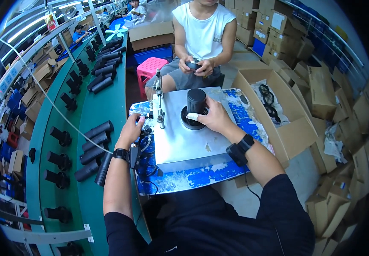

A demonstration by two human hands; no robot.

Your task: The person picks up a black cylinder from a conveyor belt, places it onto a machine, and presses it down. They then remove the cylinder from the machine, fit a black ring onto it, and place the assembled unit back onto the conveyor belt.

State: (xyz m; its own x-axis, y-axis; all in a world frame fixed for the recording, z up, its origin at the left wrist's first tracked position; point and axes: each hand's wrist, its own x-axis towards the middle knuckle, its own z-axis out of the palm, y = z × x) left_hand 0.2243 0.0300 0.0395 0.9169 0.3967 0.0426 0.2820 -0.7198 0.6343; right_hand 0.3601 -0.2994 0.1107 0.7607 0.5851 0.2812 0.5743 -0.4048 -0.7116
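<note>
My right hand (215, 116) is wrapped round the lower part of a black ribbed cylinder (196, 100), its thumb covered in white tape or a finger cot. Upright, the cylinder stands within a black round holder (191, 118) on top of a silver metal box (180, 145). To the left of the box, my left hand (130, 129) lies beside small black fittings (147, 128) and tubing, thumb and forefinger apart. Nothing shows between them; its other fingers are partly hidden. A metal rod fixture (159, 100) rises from the box between my hands.
A blue, paint-worn table (184, 181) carries the box. At left, a green conveyor (88, 205) bears several black cylinders (95, 147) and flanged black parts (58, 160). An open carton (293, 136) with black rings stands right. Opposite sits a person (203, 38) holding a black part, beside a pink stool (150, 68).
</note>
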